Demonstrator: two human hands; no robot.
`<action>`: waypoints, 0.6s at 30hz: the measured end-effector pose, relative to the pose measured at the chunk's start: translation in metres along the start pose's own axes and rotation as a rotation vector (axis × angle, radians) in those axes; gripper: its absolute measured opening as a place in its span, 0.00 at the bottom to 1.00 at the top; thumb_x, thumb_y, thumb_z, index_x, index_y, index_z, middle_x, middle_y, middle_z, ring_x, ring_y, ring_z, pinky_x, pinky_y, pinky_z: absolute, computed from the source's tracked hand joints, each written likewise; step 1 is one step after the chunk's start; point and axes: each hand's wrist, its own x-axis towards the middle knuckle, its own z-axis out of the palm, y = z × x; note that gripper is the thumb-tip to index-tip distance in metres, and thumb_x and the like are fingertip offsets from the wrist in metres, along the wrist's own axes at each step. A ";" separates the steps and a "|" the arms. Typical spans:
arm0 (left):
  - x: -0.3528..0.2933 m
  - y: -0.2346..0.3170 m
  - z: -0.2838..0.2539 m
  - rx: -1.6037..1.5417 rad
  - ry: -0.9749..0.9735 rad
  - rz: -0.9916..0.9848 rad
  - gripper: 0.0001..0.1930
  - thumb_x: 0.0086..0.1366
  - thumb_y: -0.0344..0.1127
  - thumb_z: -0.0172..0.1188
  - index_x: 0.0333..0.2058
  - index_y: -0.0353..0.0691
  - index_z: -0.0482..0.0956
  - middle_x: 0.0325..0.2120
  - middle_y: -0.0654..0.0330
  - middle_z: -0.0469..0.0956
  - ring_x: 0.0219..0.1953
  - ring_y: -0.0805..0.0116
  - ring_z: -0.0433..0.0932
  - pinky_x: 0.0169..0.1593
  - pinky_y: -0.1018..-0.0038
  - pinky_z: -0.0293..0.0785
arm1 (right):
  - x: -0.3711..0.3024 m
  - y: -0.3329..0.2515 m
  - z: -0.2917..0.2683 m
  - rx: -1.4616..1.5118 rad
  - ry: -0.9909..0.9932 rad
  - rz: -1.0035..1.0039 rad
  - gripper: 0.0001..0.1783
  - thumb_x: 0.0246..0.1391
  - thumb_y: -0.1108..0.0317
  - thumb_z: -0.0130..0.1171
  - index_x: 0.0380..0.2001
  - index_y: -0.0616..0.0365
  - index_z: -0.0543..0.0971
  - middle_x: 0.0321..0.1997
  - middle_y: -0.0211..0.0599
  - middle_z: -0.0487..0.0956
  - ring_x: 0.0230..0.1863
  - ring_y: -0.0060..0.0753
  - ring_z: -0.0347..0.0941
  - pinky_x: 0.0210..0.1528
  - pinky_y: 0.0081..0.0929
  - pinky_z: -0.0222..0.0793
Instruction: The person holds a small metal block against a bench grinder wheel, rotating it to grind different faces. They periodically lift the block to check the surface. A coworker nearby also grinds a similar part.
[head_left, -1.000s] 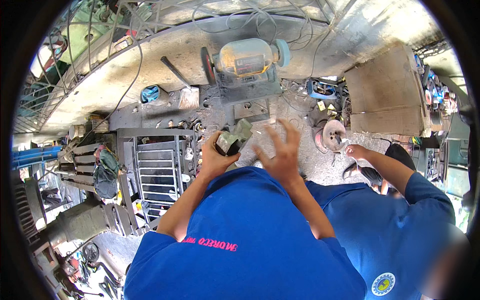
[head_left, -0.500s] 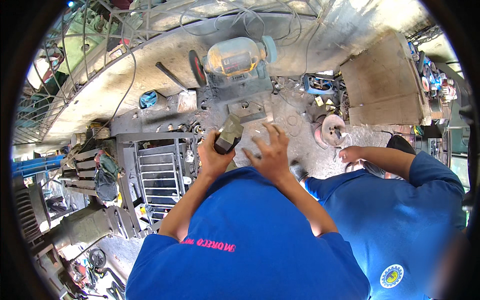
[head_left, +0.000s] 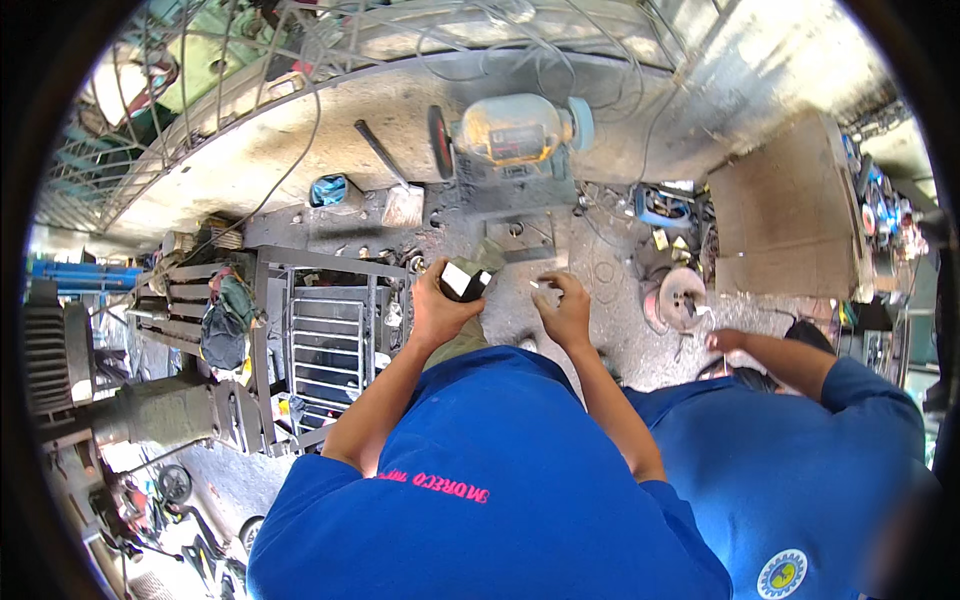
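Note:
My left hand [head_left: 438, 312] is closed around a block-shaped metal piece [head_left: 460, 282], which shows one bright face and one black side. Its lower part is hidden by my palm and fingers. To the right, apart from the block, my right hand [head_left: 566, 312] hangs with bent fingers and a gap between thumb and forefinger. A small white speck shows by its fingertips; I cannot tell whether it touches them or lies on the floor behind. Beyond both hands stands a bench grinder [head_left: 512, 130] with a wheel at each end.
A dustpan [head_left: 403, 206] with a long handle and a bin [head_left: 336, 192] stand by the wall. Metal frames [head_left: 325, 335] are on my left. On the right are a spool [head_left: 682, 298], a cardboard sheet [head_left: 785, 215] and a co-worker in blue [head_left: 790, 450], close beside me.
The view has shifted, so the surroundings sit lower and further right. The block has turned, its bright face now showing. My right hand's spread fingers have bent inward.

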 end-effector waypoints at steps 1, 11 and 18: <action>0.006 -0.006 -0.002 -0.099 -0.022 -0.035 0.23 0.38 0.31 0.74 0.37 0.34 0.77 0.30 0.56 0.82 0.32 0.70 0.80 0.39 0.71 0.76 | 0.004 0.006 0.008 0.245 -0.049 0.083 0.32 0.48 0.60 0.70 0.56 0.58 0.72 0.57 0.45 0.73 0.53 0.44 0.72 0.55 0.41 0.68; 0.070 -0.050 -0.020 -0.883 -0.394 -0.494 0.29 0.44 0.13 0.66 0.49 0.33 0.75 0.42 0.57 0.80 0.45 0.65 0.79 0.51 0.69 0.75 | 0.082 -0.024 0.064 1.353 -0.423 0.365 0.31 0.69 0.44 0.41 0.58 0.59 0.70 0.57 0.37 0.76 0.58 0.33 0.70 0.61 0.36 0.64; 0.134 -0.091 -0.035 -1.076 -0.475 -0.531 0.27 0.46 0.17 0.69 0.48 0.31 0.76 0.43 0.56 0.81 0.44 0.65 0.80 0.48 0.71 0.76 | 0.126 -0.039 0.100 1.253 -0.171 0.393 0.32 0.69 0.45 0.42 0.57 0.65 0.70 0.57 0.41 0.75 0.58 0.33 0.70 0.62 0.30 0.62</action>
